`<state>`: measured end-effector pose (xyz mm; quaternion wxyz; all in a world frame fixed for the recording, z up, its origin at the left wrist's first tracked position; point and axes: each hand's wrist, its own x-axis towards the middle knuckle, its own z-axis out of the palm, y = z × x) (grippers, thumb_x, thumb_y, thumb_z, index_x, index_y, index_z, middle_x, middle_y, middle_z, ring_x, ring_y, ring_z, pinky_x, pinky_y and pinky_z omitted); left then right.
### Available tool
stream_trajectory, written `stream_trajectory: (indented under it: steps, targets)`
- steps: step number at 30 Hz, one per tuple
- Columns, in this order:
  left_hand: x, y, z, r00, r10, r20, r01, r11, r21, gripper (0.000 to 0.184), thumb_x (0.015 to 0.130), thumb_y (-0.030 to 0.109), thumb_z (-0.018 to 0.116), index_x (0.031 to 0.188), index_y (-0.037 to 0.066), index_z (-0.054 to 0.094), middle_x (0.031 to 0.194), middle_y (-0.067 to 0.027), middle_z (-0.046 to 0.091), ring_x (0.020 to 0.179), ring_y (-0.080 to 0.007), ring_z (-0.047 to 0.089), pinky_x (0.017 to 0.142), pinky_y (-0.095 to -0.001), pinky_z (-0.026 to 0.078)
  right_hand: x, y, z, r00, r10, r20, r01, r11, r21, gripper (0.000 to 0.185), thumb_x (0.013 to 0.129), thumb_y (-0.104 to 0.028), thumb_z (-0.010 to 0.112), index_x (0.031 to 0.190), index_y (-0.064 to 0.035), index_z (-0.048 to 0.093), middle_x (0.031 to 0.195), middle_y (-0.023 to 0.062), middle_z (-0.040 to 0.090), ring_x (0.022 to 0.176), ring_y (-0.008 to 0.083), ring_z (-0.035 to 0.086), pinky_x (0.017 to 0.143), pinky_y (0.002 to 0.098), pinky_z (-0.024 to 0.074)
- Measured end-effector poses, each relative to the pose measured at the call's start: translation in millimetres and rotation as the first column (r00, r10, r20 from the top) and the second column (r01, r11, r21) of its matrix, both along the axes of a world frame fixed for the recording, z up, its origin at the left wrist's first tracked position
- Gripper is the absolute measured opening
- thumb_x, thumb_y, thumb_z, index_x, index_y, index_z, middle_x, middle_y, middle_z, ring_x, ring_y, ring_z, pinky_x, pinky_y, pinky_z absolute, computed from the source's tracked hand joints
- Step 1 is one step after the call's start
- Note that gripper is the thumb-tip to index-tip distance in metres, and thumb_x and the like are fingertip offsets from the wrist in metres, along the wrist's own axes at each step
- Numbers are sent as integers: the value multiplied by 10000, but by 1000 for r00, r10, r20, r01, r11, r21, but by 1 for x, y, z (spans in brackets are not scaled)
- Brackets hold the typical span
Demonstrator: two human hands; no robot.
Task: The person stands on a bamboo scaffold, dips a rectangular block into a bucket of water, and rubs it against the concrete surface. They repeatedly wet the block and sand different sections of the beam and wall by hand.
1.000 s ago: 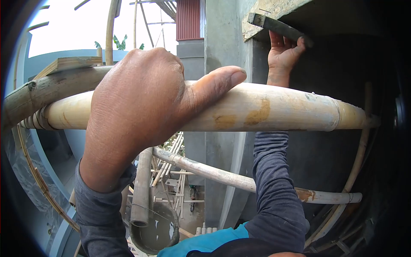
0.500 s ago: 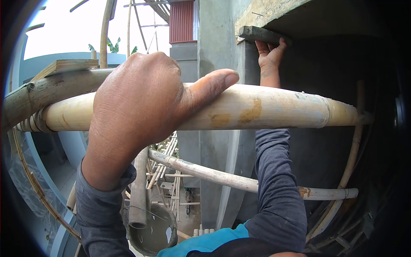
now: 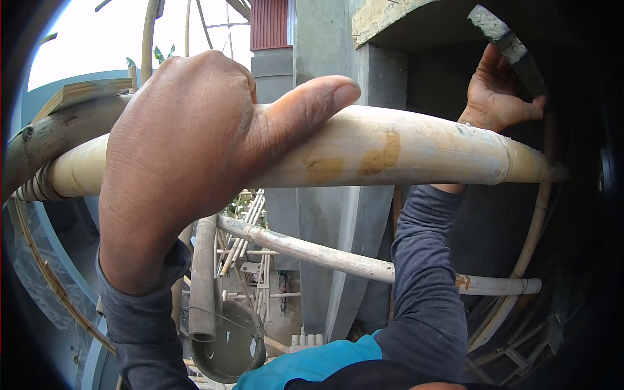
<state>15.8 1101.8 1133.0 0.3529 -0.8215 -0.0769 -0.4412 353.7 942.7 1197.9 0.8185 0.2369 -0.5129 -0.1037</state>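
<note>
My left hand (image 3: 188,130) is wrapped over a thick pale bamboo pole (image 3: 416,153) that crosses in front of me, its thumb lying along the pole. Beyond the pole, my right hand (image 3: 495,97) is raised at upper right, gripping a short narrow bar (image 3: 517,49). Rough whitish mortar-like material covers the bar's upper part; its lower end is dark. The bar tilts, clear of the concrete edge (image 3: 390,16) to its left. I cannot tell whether the bar is wood or another material.
A lower bamboo pole (image 3: 318,252) runs across below my arms. At lower left, a bucket (image 3: 257,357) of grey liquid stands beside an upright bamboo length (image 3: 203,279). A grey concrete column (image 3: 325,162) rises in the middle. Far below is the ground, with more poles.
My right hand has moved the bar away from the concrete corner, to the right, and turned it so the mortar-covered face shows. My left hand stays on the pole.
</note>
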Motion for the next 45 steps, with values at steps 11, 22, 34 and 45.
stream_trajectory:
  steps: [11, 22, 34, 45]
  targets:
    - [1, 5, -2, 999, -29, 20, 17, 892, 451, 783, 846, 86, 708, 1474, 370, 336, 620, -80, 587, 493, -183, 620, 439, -268, 532, 114, 116, 7, 900, -253, -356, 4, 820, -573, 564, 914, -563, 493, 1265, -122, 501, 1173, 134, 547, 1022, 318, 593, 876, 477, 532]
    - [2, 7, -3, 1000, -30, 4, 26, 911, 412, 767, 856, 93, 697, 1467, 373, 326, 632, -82, 597, 498, -187, 626, 439, -271, 541, 51, 62, -16, 619, -686, -383, 649, 721, -242, 566, 874, -378, 639, 1300, -55, 454, 1156, 128, 577, 1054, 268, 604, 891, 369, 544]
    - [8, -8, -2, 988, -128, 83, 116, 985, 131, 455, 852, 532, 550, 852, 84, 634, 483, -66, 508, 425, -187, 572, 446, -290, 473, 55, 195, -1, -222, -936, -273, 929, -118, -350, 977, 623, -422, 857, 1356, 41, 405, 1194, 248, 511, 1079, 381, 564, 924, 446, 482]
    - [0, -21, 4, 999, -34, 10, 32, 990, 140, 319, 883, 306, 662, 1125, 97, 653, 541, -61, 552, 432, -193, 561, 426, -298, 452, 70, 127, 56, 76, -765, -639, 879, 354, -319, 849, 827, -257, 740, 1412, 80, 224, 1231, 238, 508, 1142, 297, 563, 936, 400, 513]
